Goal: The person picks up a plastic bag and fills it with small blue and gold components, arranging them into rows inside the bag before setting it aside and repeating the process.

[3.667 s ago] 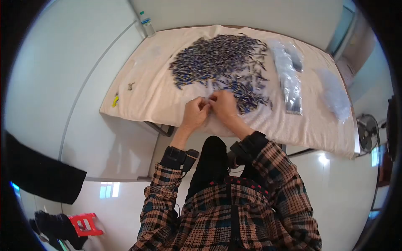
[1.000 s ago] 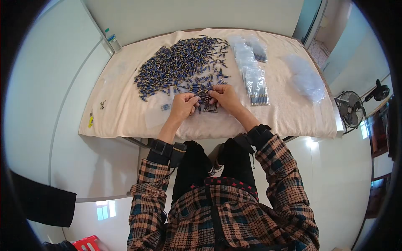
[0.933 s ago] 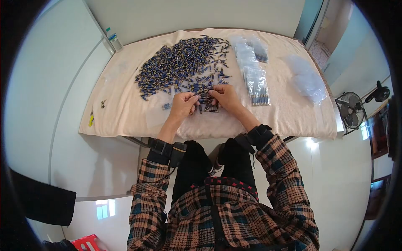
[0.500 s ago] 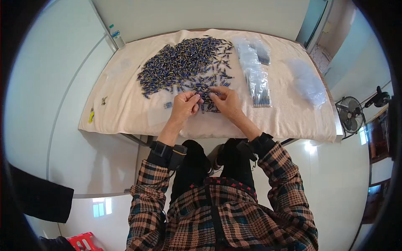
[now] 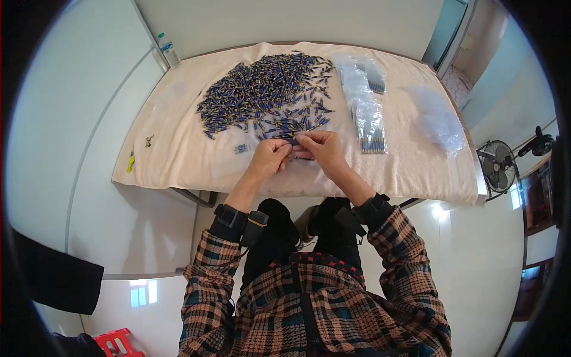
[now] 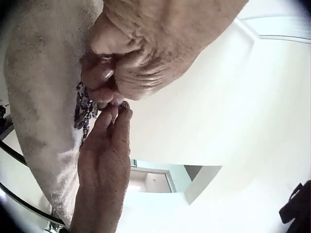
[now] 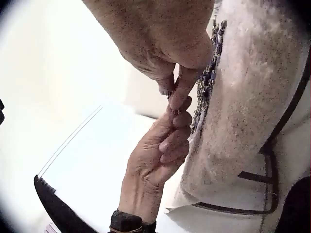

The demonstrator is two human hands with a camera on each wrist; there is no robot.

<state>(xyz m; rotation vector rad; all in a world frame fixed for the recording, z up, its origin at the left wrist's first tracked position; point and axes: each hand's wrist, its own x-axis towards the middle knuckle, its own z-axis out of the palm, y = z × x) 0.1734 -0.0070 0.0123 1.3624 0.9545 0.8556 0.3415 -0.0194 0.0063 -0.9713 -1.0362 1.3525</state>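
Note:
A broad pile of slim blue pieces with gold-coloured ends [image 5: 256, 89] covers the middle of the cloth-covered table. At its near edge my two hands meet, fingertips against fingertips. My left hand [image 5: 269, 159] is curled, its thumb and fingers pinching at a small dark blue piece [image 5: 292, 141], mostly hidden by the fingers. From the other side my right hand [image 5: 323, 150] pinches the same spot with thumb and forefinger. In the right wrist view, the curled left hand [image 7: 163, 145] lies below the right fingertips. Beside the left hand, a few blue pieces [image 5: 241, 149] lie in a row on clear plastic.
Filled clear bags [image 5: 372, 125] lie overlapping to the right of the pile. Farther right is a heap of empty plastic bags [image 5: 437, 122]. A yellow item [image 5: 130, 163] and a small metal item [image 5: 149, 141] lie at the left; a bottle [image 5: 169, 52] stands behind.
Over the last second my hands have come together from slightly apart, the right moving left and toward me to the left hand. The head view has shifted since the earliest frame.

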